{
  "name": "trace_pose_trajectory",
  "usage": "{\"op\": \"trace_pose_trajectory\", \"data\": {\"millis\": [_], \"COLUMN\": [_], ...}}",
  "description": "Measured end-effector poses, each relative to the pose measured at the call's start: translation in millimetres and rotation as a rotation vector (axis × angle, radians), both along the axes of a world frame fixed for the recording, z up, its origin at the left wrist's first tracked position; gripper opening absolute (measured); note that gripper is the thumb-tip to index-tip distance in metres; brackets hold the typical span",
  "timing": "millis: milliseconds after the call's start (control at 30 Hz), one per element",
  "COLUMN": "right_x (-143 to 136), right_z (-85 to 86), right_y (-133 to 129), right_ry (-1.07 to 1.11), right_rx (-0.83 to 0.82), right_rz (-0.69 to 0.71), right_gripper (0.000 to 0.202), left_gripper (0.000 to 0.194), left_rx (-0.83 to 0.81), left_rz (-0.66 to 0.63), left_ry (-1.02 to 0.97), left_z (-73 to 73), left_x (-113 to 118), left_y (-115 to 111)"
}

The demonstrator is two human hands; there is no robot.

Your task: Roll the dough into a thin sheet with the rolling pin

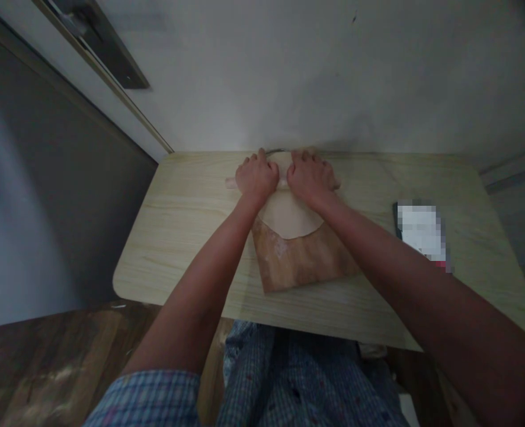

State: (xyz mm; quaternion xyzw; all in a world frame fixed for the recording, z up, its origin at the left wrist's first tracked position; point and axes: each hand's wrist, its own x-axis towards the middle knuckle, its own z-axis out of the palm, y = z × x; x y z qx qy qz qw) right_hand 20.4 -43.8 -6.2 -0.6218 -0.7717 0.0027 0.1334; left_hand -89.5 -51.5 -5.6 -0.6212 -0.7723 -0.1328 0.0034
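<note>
The only view looks from head height above the near edge of the table [169, 237], facing forward and steeply down, near enough for the table to span most of the width, both left corners and far edge in view.

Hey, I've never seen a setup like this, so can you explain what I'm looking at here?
Sure. There's no machine here, just a person's bare hands. The single picture comes from a camera worn on the head, looking forward and down. The left hand and right hand grip a rolling pin over a flat sheet of dough. The dough lies on a wooden board, on a pale table. To the right is a pixelated item I can't identify.
</note>
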Motion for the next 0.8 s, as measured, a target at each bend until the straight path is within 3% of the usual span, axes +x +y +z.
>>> {"op": "trace_pose_trajectory", "data": {"millis": [800], "right_x": [-9], "right_z": [9.3], "right_y": [49], "right_ry": [-0.010], "right_rx": [-0.034], "right_rz": [0.036], "right_gripper": [0.033], "left_gripper": [0.041], "left_rx": [-0.009], "left_rz": [0.014], "left_ry": [-0.089], "left_z": [7.4], "left_x": [-4], "left_y": [46]}}
